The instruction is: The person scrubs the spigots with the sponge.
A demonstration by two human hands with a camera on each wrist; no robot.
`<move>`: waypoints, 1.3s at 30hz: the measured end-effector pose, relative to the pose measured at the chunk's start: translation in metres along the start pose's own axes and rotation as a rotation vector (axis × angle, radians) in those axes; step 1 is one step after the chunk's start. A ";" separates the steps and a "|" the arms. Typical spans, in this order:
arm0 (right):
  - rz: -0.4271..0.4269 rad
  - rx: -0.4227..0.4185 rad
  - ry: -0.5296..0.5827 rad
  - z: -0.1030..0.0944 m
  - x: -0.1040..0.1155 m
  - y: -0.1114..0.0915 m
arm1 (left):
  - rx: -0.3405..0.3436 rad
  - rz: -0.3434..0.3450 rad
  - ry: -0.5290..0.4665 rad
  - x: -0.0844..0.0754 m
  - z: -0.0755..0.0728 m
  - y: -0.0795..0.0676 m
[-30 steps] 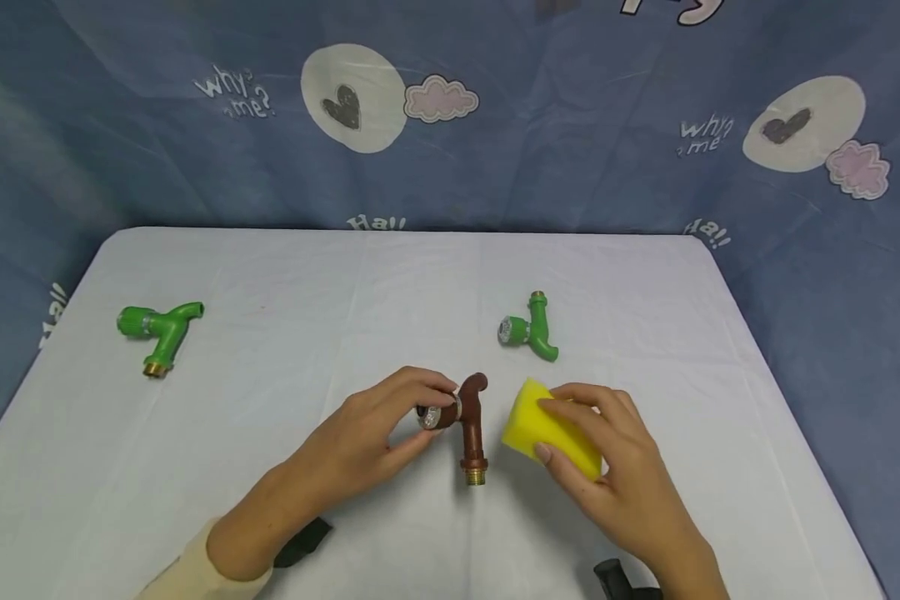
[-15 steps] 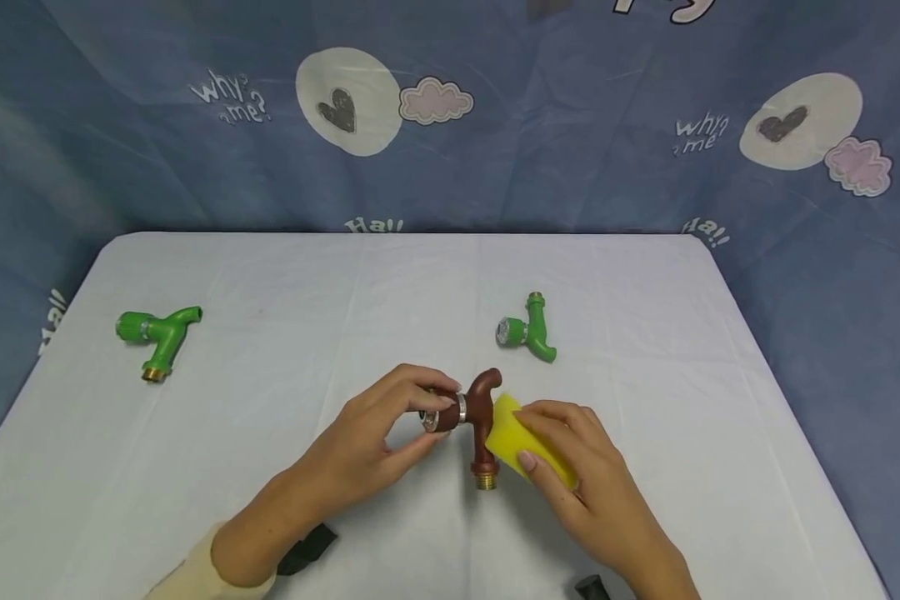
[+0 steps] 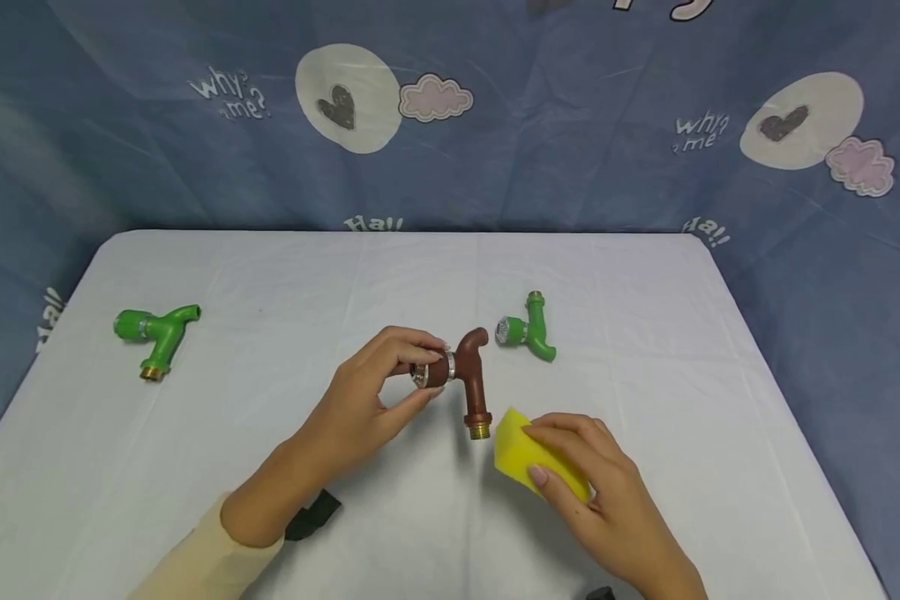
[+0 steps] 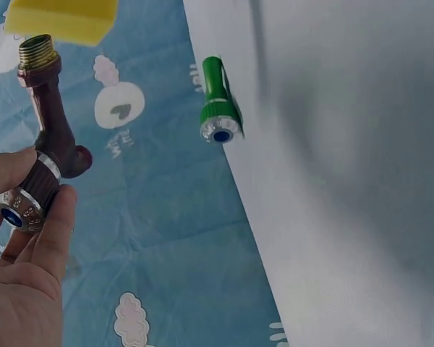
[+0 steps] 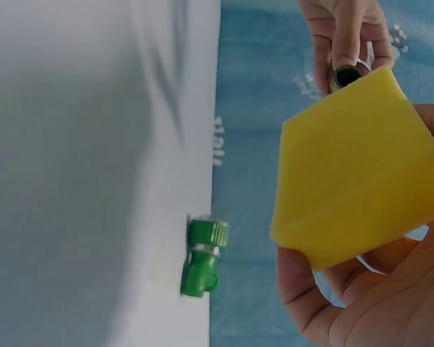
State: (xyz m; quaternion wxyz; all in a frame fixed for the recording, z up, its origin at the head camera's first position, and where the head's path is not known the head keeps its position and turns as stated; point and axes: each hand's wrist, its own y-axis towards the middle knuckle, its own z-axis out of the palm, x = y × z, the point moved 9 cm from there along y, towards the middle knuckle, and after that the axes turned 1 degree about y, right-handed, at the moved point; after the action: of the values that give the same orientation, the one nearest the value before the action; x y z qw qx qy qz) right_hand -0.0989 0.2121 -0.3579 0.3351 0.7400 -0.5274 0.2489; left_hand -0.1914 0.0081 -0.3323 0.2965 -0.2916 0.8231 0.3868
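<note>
The left hand (image 3: 360, 404) pinches the knob of the brown tap (image 3: 468, 379) at frame centre; the right hand (image 3: 607, 500) grips the yellow sponge (image 3: 521, 454) just below it.

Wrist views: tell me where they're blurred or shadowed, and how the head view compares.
Left wrist view: the white table is smeared, with a soft grey shadow; the brown tap and left hand are fairly sharp. Right wrist view: the table is blurred with a dark streak; the sponge is crisp. Head view: evenly lit, sharp, faint shadows only; straight edges bow slightly near the borders.
</note>
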 end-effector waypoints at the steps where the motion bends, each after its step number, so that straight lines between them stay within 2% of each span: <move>1: 0.004 -0.001 0.001 0.000 -0.001 -0.001 | -0.004 -0.004 0.003 0.002 -0.001 0.001; 6: 0.018 -0.018 0.000 -0.004 -0.007 -0.005 | -0.019 -0.043 -0.016 0.013 0.001 0.009; 10: 0.047 -0.031 -0.005 -0.006 -0.014 -0.009 | 0.000 -0.082 -0.049 0.027 0.016 0.028; 13: 0.084 -0.030 -0.012 -0.005 -0.021 -0.014 | 0.036 -0.118 -0.028 0.045 0.030 0.047; 16: 0.105 -0.023 -0.012 -0.004 -0.026 -0.017 | 0.050 -0.177 -0.008 0.070 0.034 0.059; 19: 0.093 -0.030 -0.002 -0.006 -0.029 -0.019 | 0.051 -0.267 -0.032 0.097 0.031 0.059; 22: 0.088 -0.043 -0.010 -0.011 -0.033 -0.021 | 0.084 -0.361 -0.104 0.119 0.034 0.055; 25: 0.112 -0.039 -0.017 -0.014 -0.038 -0.021 | 0.132 -0.429 -0.173 0.133 0.044 0.054; 27: 0.125 -0.031 -0.024 -0.015 -0.040 -0.021 | 0.156 -0.449 -0.190 0.138 0.049 0.055; 31: 0.142 -0.019 -0.041 -0.013 -0.041 -0.021 | 0.196 -0.463 -0.105 0.143 0.054 0.058; 34: 0.139 -0.020 -0.047 -0.013 -0.040 -0.021 | 0.226 -0.442 0.016 0.144 0.056 0.061; 39: 0.135 -0.022 -0.055 -0.012 -0.041 -0.023 | 0.265 -0.401 0.134 0.143 0.063 0.067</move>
State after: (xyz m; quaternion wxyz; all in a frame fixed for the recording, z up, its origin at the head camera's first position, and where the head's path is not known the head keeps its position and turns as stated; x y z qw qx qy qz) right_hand -0.0904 0.2513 -0.3845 0.3112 0.7054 -0.5879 0.2447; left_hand -0.3157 0.0593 -0.4360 0.3480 -0.4327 0.8100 0.1888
